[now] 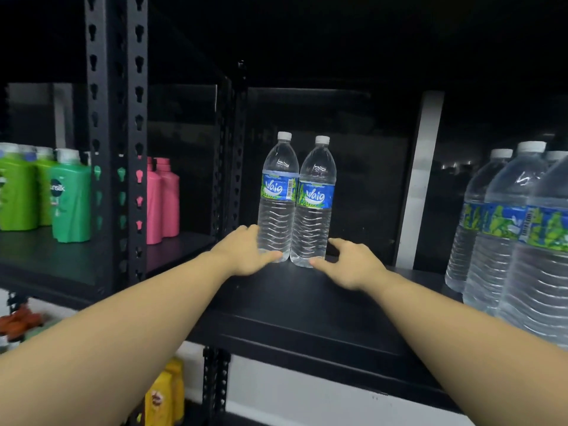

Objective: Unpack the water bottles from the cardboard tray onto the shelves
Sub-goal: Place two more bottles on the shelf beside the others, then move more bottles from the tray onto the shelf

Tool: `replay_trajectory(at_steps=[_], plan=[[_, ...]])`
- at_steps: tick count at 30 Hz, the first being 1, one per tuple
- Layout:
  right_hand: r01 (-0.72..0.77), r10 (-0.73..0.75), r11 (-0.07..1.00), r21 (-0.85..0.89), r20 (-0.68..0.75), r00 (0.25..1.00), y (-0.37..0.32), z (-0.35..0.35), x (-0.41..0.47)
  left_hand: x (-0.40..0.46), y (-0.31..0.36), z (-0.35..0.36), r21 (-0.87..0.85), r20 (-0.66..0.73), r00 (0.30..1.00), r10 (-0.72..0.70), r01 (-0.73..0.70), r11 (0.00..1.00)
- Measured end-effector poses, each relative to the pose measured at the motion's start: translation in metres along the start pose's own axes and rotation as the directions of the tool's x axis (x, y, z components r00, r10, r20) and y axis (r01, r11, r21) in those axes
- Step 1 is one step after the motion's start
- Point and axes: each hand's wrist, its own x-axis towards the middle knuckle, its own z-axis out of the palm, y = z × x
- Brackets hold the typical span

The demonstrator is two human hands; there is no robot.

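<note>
Both my arms were stretched out over the black shelf (307,302), and the two water bottles (296,204) stood upright at its back, side by side and touching, caps up, labels facing me. My left hand (246,253) lay at the base of the left bottle, fingers loosely spread, thumb along the front of its foot and the other fingers against its outer side; I would call it resting there, not gripping. My right hand (350,262) was relaxed and open too, thumb tip just at the foot of the right bottle, the rest of the fingers a little apart from it on the shelf. From this angle I could not tell for sure whether that thumb truly touched the plastic. The bottles' long axes ran straight up, so each hand sat low beside its own bottle, the left closer in than the right. More bottles (516,229) stood grouped near the shelf's right front edge. The cardboard tray was out of view, so my guess was that the next reach would go back down for more.
</note>
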Motion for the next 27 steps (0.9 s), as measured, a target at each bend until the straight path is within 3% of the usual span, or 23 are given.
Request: replay_trajectory(at_steps=[4,11,20,27], plan=[[0.036,-0.036,0.999,0.000,0.004,0.999,-0.001,-0.008,-0.030,-0.035,0.008,-0.004,0.118,0.052,0.998,0.021,-0.027,0.993],[0.149,-0.149,0.989,0.021,-0.006,0.989,-0.008,-0.019,-0.106,-0.118,0.031,0.000,0.226,0.000,1.000,0.024,-0.024,0.974],[0.292,-0.292,0.956,-0.042,-0.005,0.956,0.019,-0.013,-0.245,-0.252,0.085,0.018,0.268,-0.036,0.999,0.013,-0.003,0.963],[0.294,-0.288,0.955,-0.035,0.121,0.950,0.075,0.000,-0.349,-0.369,0.127,0.083,0.232,0.082,0.988,-0.129,0.108,0.967]])
